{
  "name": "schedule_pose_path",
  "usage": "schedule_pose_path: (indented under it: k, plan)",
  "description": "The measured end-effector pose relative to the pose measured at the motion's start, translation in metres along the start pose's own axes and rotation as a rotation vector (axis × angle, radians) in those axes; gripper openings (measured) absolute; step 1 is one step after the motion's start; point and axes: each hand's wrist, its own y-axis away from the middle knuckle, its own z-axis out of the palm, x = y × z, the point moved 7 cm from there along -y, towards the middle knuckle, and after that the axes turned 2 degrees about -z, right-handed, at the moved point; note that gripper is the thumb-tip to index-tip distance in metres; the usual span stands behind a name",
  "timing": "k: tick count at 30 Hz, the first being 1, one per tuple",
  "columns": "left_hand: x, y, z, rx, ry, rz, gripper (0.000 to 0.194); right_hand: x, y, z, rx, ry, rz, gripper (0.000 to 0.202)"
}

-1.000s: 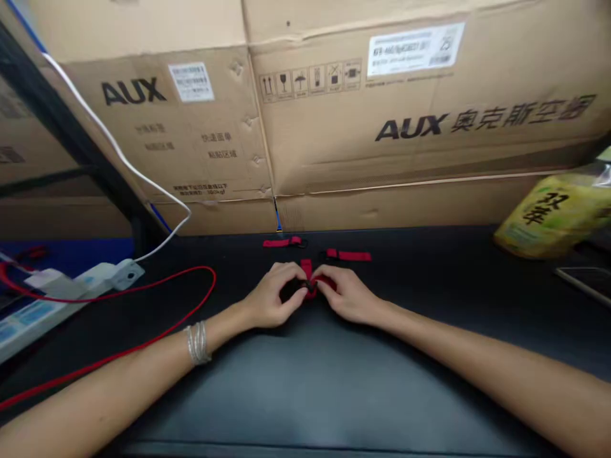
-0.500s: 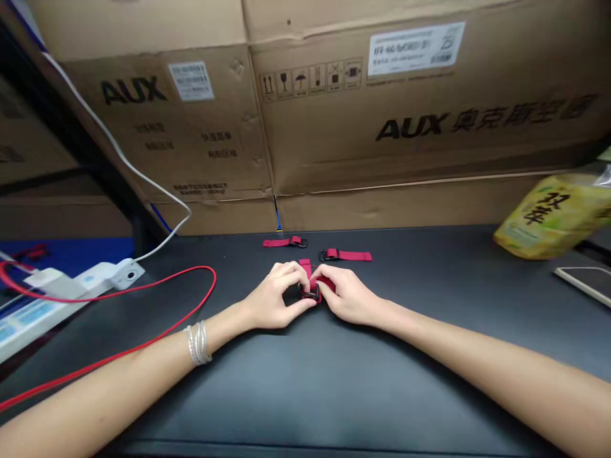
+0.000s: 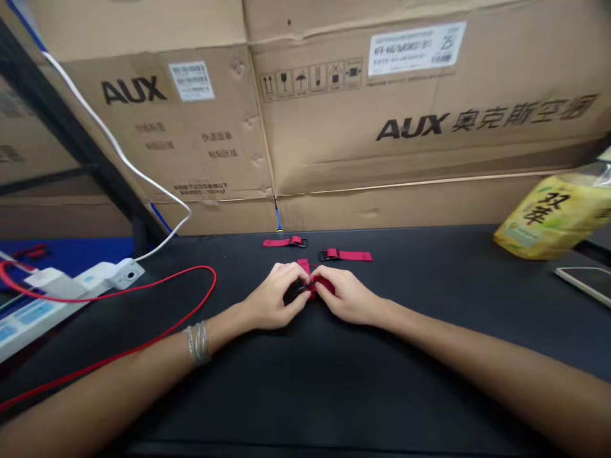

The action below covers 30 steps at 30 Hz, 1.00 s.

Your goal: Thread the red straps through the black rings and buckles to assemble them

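Note:
Both hands meet over one red webbing strap point(image 3: 304, 264) with a black buckle, at the middle of the dark table. My left hand point(image 3: 277, 296) pinches the black buckle part between thumb and fingers. From the other side my right hand point(image 3: 347, 295) grips the red webbing close to the buckle. Fingers cover most of the strap, so how it is threaded cannot be seen. Just behind the hands lie two similar straps: a red strap with a black ring point(image 3: 281, 242) to the left and another red strap point(image 3: 352, 256) to the right.
Large cardboard boxes point(image 3: 324, 152) stand along the table's back edge. A white power strip point(image 3: 42, 312), a red cable point(image 3: 181, 331) and a white cable point(image 3: 114, 140) occupy the left side. At the right are a yellow package point(image 3: 548, 216) and a phone-like slab point(image 3: 585, 283).
The fingertips have drawn slightly closer together, and the black buckle between them has tilted and shows less. The two straps behind have not moved.

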Motion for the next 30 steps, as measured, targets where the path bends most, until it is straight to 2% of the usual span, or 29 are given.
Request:
schedule_pose_path:
  k: [9,16,22,27,30]
  plan:
    - [-0.008,-0.002,-0.002,0.066,-0.032,-0.076,0.019,-0.003,0.0,0.0,0.001,0.019,-0.037,0.016]
    - [-0.009,-0.003,0.0,0.052,-0.045,-0.074,0.023,-0.013,0.004,-0.001,0.017,0.016,-0.182,0.019]
    - [-0.01,-0.002,0.0,0.064,-0.049,-0.081,0.024,-0.017,0.007,0.0,-0.044,0.041,-0.194,0.036]
    - [-0.017,-0.002,-0.001,0.085,-0.031,-0.139,0.026,-0.016,0.01,0.004,-0.105,0.061,-0.209,0.062]
    - [-0.019,-0.002,0.0,0.096,-0.021,-0.144,0.026,-0.014,0.011,0.006,-0.13,0.065,-0.211,0.067]
